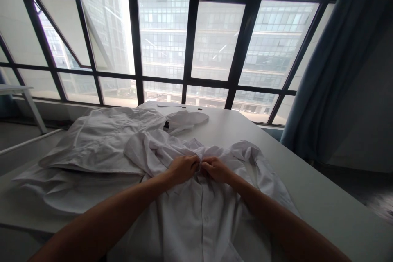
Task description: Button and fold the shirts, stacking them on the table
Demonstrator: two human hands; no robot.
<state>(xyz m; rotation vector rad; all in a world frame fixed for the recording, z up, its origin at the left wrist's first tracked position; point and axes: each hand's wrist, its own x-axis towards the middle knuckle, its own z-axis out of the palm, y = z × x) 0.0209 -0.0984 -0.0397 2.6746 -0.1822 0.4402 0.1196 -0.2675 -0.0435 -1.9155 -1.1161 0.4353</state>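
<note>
A white button-up shirt (pixel 187 221) lies spread before me, its front placket running toward me and one sleeve (pixel 270 174) stretched out on the right. Close together near the top of the placket, both hands pinch the fabric. My left hand (pixel 184 168) is closed on the left front edge. Facing it, my right hand (pixel 216 168) is closed on the right front edge, with the fingertips of both hands almost touching. Whether a button sits between the fingers is hidden. Lower on the placket a small button (pixel 206 218) shows.
More white garments (pixel 101 139) are heaped on the white table (pixel 307 188) to the left, with a small dark item (pixel 166 125) by them. Large framed windows (pixel 162 37) stand behind the table. A blue curtain (pixel 325 73) hangs at right, and another white table (pixel 15 89) is far left.
</note>
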